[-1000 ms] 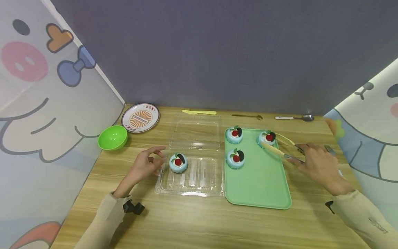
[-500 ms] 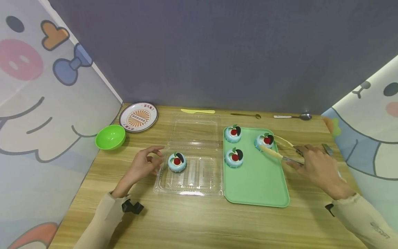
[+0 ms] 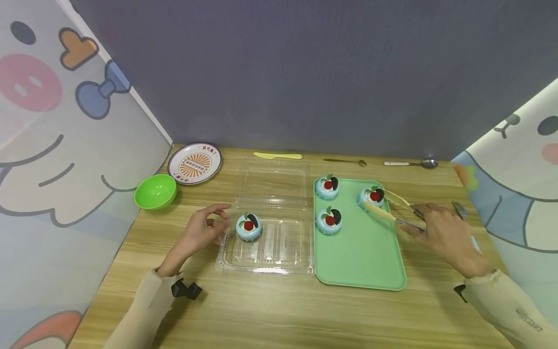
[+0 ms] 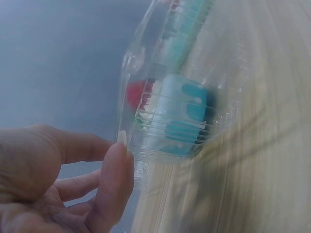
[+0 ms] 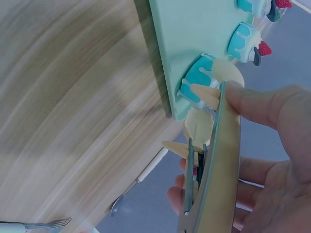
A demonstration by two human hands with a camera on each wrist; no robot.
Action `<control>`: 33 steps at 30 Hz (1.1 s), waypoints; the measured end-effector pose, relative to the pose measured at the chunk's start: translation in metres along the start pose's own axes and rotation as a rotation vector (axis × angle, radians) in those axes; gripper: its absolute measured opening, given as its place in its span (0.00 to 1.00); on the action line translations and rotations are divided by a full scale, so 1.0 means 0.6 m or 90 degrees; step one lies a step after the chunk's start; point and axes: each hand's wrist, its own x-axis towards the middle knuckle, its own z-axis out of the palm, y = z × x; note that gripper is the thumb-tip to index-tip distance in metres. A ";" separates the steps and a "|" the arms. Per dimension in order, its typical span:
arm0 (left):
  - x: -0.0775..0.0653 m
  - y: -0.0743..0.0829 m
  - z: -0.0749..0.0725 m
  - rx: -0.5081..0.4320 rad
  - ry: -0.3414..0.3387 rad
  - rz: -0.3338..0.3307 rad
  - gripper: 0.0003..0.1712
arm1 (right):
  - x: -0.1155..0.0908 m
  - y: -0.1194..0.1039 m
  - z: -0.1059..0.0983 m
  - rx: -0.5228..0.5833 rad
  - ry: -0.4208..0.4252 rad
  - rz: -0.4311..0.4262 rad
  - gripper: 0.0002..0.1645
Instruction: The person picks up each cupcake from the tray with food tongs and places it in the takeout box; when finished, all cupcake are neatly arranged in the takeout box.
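Observation:
My right hand (image 3: pixel 446 237) grips food tongs (image 5: pixel 221 179) with cream-coloured tips. The tips stand on either side of a small light-blue cake (image 5: pixel 197 77) at the back right of the green tray (image 3: pixel 362 257). Two like cakes, one at the back left (image 3: pixel 327 188) and one nearer me (image 3: pixel 329 221), sit along the tray's left side. My left hand (image 3: pixel 202 230) pinches the left rim of a clear plastic clamshell box (image 3: pixel 266 270), its lid folded back. Inside the box, at the left, sits another blue cake (image 3: pixel 249 228) with a red berry, dark cookie and green leaf.
A green bowl (image 3: pixel 155 192) and a patterned plate (image 3: pixel 195 164) stand at the back left. Along the dark back wall lie a yellow knife (image 3: pixel 277 156), a thin spoon (image 3: pixel 345 162) and a white-handled spoon (image 3: pixel 410 164). A fork (image 3: pixel 459 209) lies partly hidden behind my right hand.
The head view shifts slightly. Both hands, the tongs and the cakes keep nearly the same places.

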 end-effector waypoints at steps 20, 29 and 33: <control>0.007 -0.003 0.000 0.002 -0.005 -0.014 0.29 | -0.019 -0.002 -0.006 0.002 0.027 -0.012 0.36; 0.001 -0.001 -0.001 0.003 -0.005 -0.019 0.29 | -0.023 -0.010 -0.032 -0.010 0.066 -0.004 0.36; 0.001 -0.001 -0.002 0.001 -0.006 -0.017 0.28 | -0.025 -0.027 -0.048 -0.025 0.097 -0.012 0.37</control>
